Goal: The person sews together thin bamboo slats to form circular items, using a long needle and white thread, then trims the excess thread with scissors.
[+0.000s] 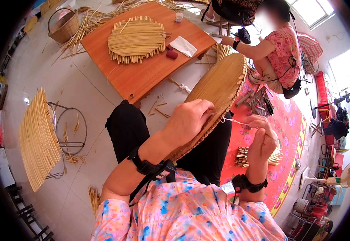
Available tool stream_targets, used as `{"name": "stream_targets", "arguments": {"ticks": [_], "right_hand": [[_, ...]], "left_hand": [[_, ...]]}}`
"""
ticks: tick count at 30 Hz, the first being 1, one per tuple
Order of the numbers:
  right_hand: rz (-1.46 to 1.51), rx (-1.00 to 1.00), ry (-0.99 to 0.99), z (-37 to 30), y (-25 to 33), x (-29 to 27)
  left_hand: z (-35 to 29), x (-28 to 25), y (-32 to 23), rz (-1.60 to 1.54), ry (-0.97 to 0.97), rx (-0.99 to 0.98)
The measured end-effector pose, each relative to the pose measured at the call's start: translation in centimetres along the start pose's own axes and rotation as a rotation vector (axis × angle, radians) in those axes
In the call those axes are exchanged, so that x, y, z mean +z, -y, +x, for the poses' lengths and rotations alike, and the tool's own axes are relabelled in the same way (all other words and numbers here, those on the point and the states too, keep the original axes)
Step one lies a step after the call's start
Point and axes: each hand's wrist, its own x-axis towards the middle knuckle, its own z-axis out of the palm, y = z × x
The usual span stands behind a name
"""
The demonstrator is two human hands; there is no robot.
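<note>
A round, flat mat of tan straw stalks [217, 82] stands tilted over my lap, its stitched rim facing right. My left hand [189, 120] grips it near the lower part of that rim, fingers bent and pressed together. To the right of the rim, my right hand [263, 134] is closed in a pinch on a white thread [235, 121]. The thread stretches from the rim to my fingertips, with a small loop where it meets the edge. Whether a needle is in my right fingers cannot be made out.
Ahead, an orange-brown table [143, 80] bears another straw round [137, 40], a dark red thread spool [172, 54] and white paper [184, 46]. A straw piece [40, 140] leans on a wire stand at left. Cut stalks [243, 156] lie on the red floral mat [281, 136]. A person [281, 48] sits ahead right.
</note>
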Motion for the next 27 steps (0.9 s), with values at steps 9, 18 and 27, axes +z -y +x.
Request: {"name": "stream_targets", "arguments": {"ticks": [9, 18, 27], "right_hand": [[-0.076, 0.054, -0.023, -0.5, -0.5, -0.6], [0.056, 0.129, 0.018, -0.8, 0.7, -0.3], [0.050, 0.082, 0.037, -0.4, 1.6, 0.1]], "left_hand": [[-0.5, -0.4, -0.3, 0.139, 0.018, -0.010], [-0.8, -0.2, 1.2, -0.169, 0.024, -0.167], [-0.7, -0.5, 1.2, -0.084, 0.064, -0.131]]}}
